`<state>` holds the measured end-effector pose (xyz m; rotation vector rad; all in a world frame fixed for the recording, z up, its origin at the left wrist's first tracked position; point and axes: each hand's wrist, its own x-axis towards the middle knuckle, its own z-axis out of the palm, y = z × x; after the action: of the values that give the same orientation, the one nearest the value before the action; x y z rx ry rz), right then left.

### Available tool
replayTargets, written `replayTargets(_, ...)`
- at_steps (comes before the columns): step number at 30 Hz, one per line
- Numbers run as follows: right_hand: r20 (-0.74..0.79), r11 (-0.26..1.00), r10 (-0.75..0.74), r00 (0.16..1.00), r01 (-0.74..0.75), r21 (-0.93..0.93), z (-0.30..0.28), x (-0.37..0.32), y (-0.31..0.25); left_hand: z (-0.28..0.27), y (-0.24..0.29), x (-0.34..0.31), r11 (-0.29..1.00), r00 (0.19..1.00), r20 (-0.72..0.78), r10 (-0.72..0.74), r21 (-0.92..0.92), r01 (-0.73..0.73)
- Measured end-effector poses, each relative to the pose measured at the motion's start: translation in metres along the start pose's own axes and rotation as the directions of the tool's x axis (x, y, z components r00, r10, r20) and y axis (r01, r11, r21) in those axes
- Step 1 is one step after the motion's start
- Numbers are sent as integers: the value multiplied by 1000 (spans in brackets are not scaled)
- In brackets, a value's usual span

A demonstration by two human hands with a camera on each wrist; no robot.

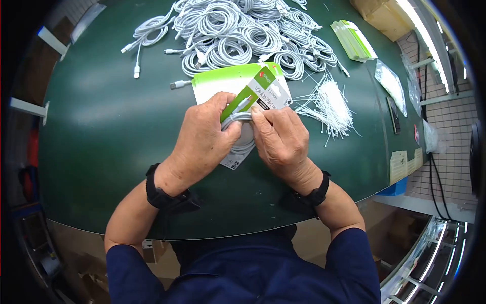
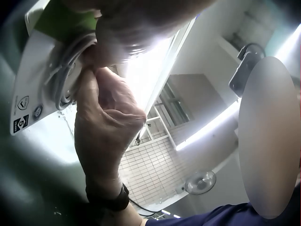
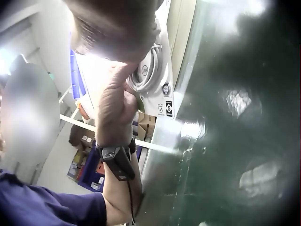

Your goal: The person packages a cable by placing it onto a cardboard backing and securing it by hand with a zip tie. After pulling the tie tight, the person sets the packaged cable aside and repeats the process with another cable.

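A green and white packaging card (image 1: 263,83), printed for a USB-A to USB-C cable, is held tilted in front of the body. Against its face lies a coiled light grey cable (image 1: 243,150). My left hand (image 1: 202,131) grips card and coil from the left, thumb across the coil. With thumb and fingers, my right hand (image 1: 283,142) pinches the coil against the card on the right side; any small piece between those fingertips is hidden. In the right wrist view the coil (image 3: 151,70) sits flat along the card (image 3: 157,101).
Behind the hands lies a fanned stack of cards (image 1: 205,91), with a large heap of coiled cables (image 1: 228,30) beyond. Loose white cable ties (image 1: 331,106) lie to the right. Farther right are more cards (image 1: 354,40), a clear bag (image 1: 391,86) and a phone-like dark object (image 1: 394,115).
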<state>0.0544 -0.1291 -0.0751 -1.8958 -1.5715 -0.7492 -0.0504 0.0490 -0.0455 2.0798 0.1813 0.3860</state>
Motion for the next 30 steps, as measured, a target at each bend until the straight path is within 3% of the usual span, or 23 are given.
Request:
replayTargets(4,30,1000,-12,999,11,20,4,0,0,6,-10,0,990,992,-55,115,94,-110)
replayTargets(13,-57,992,71,996,-65,105,11,7,-2,4,3,3,995,992,-84,95,38,-92)
replayTargets(15,-88,986,78,993,-64,153,11,7,6,1,2,6,998,997,-66,49,-28,-50)
replayTargets(18,-117,925,264,957,-218,310,2,11,4,-3,-12,11,976,999,-41,-31,-216,22)
replayTargets(21,-145,866,425,893,-356,352,-15,10,17,-9,-12,13,907,997,17,-72,-416,72)
replayTargets(22,-143,828,492,859,-410,382,-17,10,18,-9,-10,13,874,996,41,-79,-477,89)
replayTargets(25,37,400,779,626,-541,739,-17,7,21,0,-8,12,818,996,24,-84,-569,83)
replayTargets(28,369,117,660,654,-575,810,-18,1,9,6,-3,12,828,997,-20,-68,-559,45)
replayTargets(29,501,-77,617,607,-587,806,-18,1,0,7,-3,12,850,999,-5,-46,-525,37)
replayTargets(30,496,-74,613,615,-581,811,-17,1,-6,9,-3,11,870,1000,13,-27,-492,29)
